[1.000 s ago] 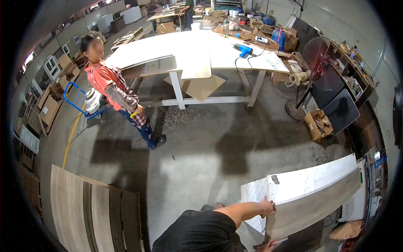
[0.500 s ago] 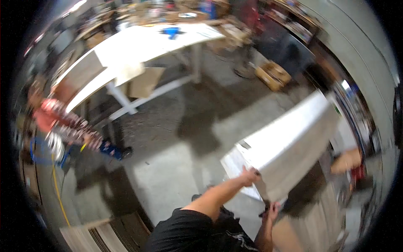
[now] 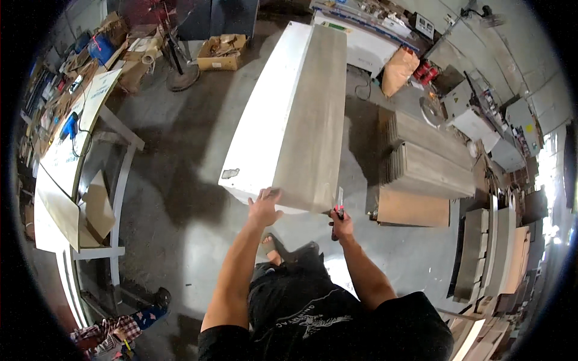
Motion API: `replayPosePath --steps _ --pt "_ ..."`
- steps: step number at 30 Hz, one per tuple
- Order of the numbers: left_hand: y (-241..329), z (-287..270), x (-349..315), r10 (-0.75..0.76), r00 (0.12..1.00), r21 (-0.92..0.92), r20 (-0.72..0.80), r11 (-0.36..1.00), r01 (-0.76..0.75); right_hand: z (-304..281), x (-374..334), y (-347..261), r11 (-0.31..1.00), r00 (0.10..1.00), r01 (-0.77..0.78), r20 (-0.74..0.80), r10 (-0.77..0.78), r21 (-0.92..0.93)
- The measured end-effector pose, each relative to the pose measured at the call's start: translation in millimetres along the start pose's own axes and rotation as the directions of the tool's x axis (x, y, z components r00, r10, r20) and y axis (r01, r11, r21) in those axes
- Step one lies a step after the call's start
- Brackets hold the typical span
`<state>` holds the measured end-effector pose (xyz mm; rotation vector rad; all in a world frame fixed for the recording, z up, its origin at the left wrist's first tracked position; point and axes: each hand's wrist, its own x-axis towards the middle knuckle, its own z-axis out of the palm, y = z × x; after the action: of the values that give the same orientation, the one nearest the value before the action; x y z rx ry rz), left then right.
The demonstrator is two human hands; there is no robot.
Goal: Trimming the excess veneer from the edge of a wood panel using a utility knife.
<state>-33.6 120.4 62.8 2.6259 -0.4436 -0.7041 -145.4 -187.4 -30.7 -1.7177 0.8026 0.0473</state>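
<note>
A long box-like block, bright white along its left face and grey-brown along its right, stretches away in front of me. My left hand rests on its near edge with the fingers spread. In my right hand, beside the near right corner, is a utility knife with a red and black handle; its pale blade points away from me. Part of the knife is hidden by my fingers. A dark torn patch marks the white face near its left corner.
Stacked grey-brown panels lie on the floor to the right, with a brown sheet at their near side. A white worktable with a blue tool stands left. Another person's leg shows lower left. An open carton sits farther back.
My view has swung right, so the block now points straight ahead and the worktable sits far left. My left hand stays at the block's near end; the right still grips the knife.
</note>
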Motion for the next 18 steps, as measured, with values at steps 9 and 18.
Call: replayPosePath --steps 9,18 --pt "17.9 1.3 51.9 -0.132 0.99 -0.036 -0.06 0.991 0.13 -1.7 -27.3 2.0 0.996 0.998 0.062 0.027 -0.064 0.07" --pt "55.1 56.3 125.0 -0.285 0.735 -0.038 -0.615 0.942 0.333 -13.8 -74.7 -43.0 0.937 0.978 0.077 -0.155 -0.137 -0.34"
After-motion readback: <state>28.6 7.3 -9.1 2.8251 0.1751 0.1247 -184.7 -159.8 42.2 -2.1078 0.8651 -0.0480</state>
